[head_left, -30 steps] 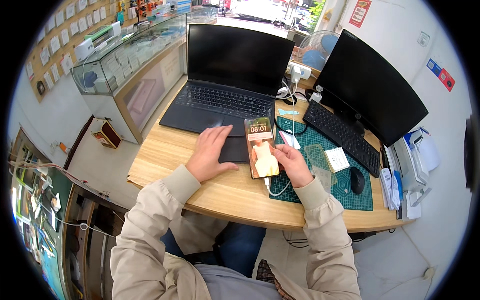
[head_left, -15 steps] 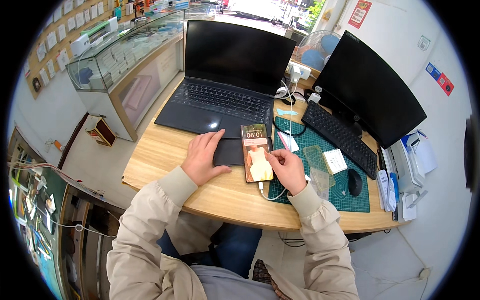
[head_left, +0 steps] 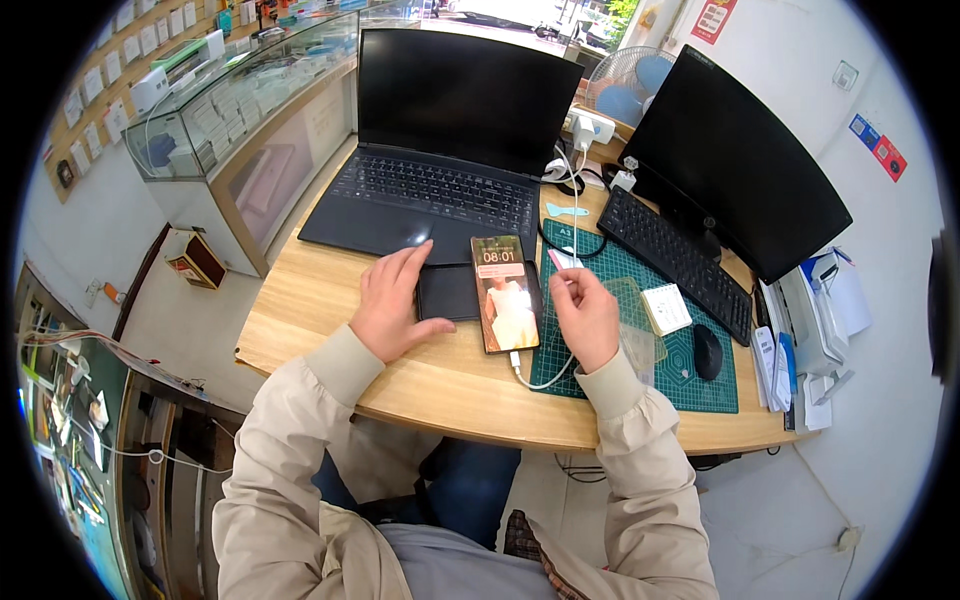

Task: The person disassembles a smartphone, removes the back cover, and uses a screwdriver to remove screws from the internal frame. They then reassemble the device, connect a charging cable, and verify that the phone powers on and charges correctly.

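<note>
A lit smartphone [head_left: 506,300] lies face up near the desk's front edge, with a white charging cable [head_left: 545,384] plugged into its lower end. Under its left side sits a flat black case or tray [head_left: 449,292]. My left hand [head_left: 393,303] rests open beside that black piece, fingertips at the laptop's front edge and thumb pointing toward the phone. Just right of the phone, my right hand [head_left: 588,314] has its thumb and fingers pinched together. The cable runs behind this hand, and a pink-and-white card [head_left: 564,258] shows above its fingertips; what the pinch holds is hidden.
An open black laptop [head_left: 440,180] stands behind the phone. Right lie a green cutting mat [head_left: 706,398], small white box [head_left: 666,309], mouse [head_left: 707,352], keyboard [head_left: 680,260] and monitor [head_left: 740,165]. A glass display counter [head_left: 230,130] is at far left.
My right hand has come off the phone's right edge and moved slightly right and up, fingers still pinched. My left hand stays in place. The whole view has shifted a little.
</note>
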A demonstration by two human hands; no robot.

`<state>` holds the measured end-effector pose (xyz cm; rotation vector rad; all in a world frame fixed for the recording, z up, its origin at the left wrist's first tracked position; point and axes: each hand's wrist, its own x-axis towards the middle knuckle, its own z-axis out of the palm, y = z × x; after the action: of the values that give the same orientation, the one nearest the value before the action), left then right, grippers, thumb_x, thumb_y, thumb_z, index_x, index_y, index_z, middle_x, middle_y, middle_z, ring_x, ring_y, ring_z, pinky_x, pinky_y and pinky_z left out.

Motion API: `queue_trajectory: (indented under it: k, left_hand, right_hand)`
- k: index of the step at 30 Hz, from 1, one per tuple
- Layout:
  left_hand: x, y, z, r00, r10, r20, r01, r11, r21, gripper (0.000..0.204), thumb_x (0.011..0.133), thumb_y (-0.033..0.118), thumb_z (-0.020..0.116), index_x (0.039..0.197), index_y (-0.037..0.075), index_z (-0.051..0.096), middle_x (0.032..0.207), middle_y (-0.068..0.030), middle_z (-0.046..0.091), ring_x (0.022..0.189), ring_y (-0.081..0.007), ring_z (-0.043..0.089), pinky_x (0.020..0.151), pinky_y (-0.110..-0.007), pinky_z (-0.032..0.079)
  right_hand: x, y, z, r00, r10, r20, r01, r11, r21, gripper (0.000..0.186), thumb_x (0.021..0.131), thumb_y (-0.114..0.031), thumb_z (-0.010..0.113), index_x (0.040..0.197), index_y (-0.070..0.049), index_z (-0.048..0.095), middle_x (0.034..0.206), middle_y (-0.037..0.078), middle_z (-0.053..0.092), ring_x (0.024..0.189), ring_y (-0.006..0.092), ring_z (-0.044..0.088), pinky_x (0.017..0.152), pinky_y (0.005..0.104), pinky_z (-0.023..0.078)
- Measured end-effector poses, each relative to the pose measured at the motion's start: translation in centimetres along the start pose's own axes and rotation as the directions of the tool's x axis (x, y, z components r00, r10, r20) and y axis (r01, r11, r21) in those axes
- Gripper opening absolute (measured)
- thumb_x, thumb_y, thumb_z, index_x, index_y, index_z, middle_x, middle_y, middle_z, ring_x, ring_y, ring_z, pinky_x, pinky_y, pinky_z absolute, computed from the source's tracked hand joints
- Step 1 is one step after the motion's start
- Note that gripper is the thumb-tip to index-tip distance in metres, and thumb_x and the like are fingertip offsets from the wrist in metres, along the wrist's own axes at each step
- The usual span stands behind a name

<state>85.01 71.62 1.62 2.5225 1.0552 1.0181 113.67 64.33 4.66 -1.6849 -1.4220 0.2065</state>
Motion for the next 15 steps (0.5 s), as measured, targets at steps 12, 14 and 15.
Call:
queue_trajectory:
  k: [12, 14, 15]
  left_hand:
    - [-6.5, 0.7, -7.2, 0.935, 0.064, -0.348, -0.104, 0.99, -0.099, 0.036, 0.092, -0.003, 0.062, 0.126, 0.007, 0.067, 0.07, -0.0044, 0.065, 0.063, -0.0241, 0.064, 0.056, -0.031, 0.051]
    - [-12.9, 1.4, -8.1, 0.902, -0.233, -0.362, 0.146, 0.957, -0.252, 0.042, 0.09, -0.008, 0.056, 0.128, 0.007, 0.067, 0.082, -0.0085, 0.07, 0.069, -0.0248, 0.067, 0.06, -0.032, 0.054]
    - [-14.9, 1.5, -8.4, 0.902, -0.236, -0.363, 0.14, 0.952, -0.271, 0.048, 0.089, -0.011, 0.055, 0.132, 0.008, 0.065, 0.097, -0.012, 0.07, 0.076, -0.0253, 0.069, 0.066, -0.033, 0.056]
  right_hand:
    - [0.6, 0.0, -1.6, 0.934, -0.296, -0.199, 0.28, 0.954, -0.109, 0.027, 0.108, -0.019, 0.053, 0.117, -0.003, 0.072, 0.101, 0.017, 0.075, 0.076, 0.0307, 0.069, 0.071, 0.0347, 0.055]
    - [0.1, -1.6, -1.5, 0.919, -0.321, -0.228, 0.338, 0.941, 0.035, 0.032, 0.107, -0.012, 0.046, 0.129, -0.001, 0.067, 0.127, 0.019, 0.07, 0.091, 0.0287, 0.07, 0.082, 0.0368, 0.056]
    - [0.4, -0.8, -2.1, 0.917, -0.324, -0.233, 0.345, 0.937, 0.057, 0.035, 0.105, -0.008, 0.045, 0.135, -0.001, 0.061, 0.132, 0.018, 0.067, 0.091, 0.0248, 0.068, 0.081, 0.0332, 0.054]
